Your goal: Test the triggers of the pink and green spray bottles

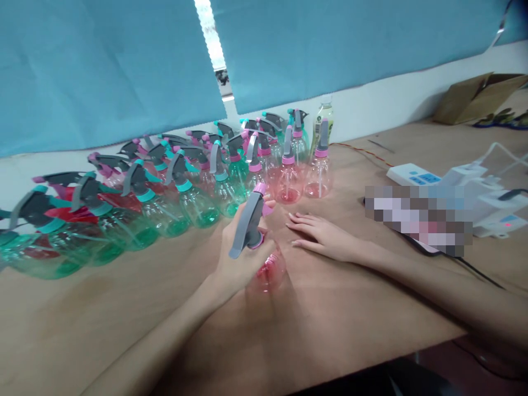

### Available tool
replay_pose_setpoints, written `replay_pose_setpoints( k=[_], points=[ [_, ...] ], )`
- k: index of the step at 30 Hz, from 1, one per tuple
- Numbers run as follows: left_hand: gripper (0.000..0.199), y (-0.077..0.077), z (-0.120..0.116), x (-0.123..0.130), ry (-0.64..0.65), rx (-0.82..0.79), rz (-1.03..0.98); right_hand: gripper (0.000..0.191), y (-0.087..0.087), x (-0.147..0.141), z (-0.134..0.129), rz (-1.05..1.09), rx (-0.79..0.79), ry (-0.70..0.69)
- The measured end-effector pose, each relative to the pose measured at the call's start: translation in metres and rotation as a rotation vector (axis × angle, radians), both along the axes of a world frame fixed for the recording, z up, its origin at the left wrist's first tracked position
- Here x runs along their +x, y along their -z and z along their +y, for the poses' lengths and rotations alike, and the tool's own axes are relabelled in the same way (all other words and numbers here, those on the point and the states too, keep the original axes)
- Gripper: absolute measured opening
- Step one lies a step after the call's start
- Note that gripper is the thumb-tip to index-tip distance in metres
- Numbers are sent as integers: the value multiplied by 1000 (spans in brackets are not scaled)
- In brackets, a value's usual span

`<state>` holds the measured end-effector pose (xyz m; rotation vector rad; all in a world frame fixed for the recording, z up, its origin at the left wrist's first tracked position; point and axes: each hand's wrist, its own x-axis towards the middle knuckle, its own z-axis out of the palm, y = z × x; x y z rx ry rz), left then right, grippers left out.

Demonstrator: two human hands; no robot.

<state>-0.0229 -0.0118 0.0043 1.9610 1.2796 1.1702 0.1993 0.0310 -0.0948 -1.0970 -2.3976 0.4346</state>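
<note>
My left hand [239, 247] is wrapped round the neck of a spray bottle [270, 272] with a clear pink body and a grey and pink trigger head. The bottle is upright, close to the brown tabletop; whether its base touches is hard to tell. Flat on the table to its right lies my right hand [325, 236], fingers stretched out, holding nothing. Just beyond both hands stand more pink spray bottles [290, 187]. Green spray bottles [202, 212] with teal collars run in a row to the left.
A drink bottle [323, 124] stands at the back by the wall. On the right are a partly blurred phone [416, 223], a white power strip [414, 176] with plugs and cables, and a cardboard box [464, 102]. The brown table's front edge [371, 360] shows below.
</note>
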Motion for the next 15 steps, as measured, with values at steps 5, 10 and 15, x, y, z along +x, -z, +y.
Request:
replay_pose_setpoints(
  k=[5,10,15],
  points=[
    [46,-2,0,0,37,12,-21,56,-1,0,-1,-6,-3,-1],
    [43,-2,-1,1,29,-5,-12,56,-2,0,-1,-18,4,-3],
    [25,-4,-2,2,25,-1,-16,57,-2,0,-1,-26,8,-9]
  ],
)
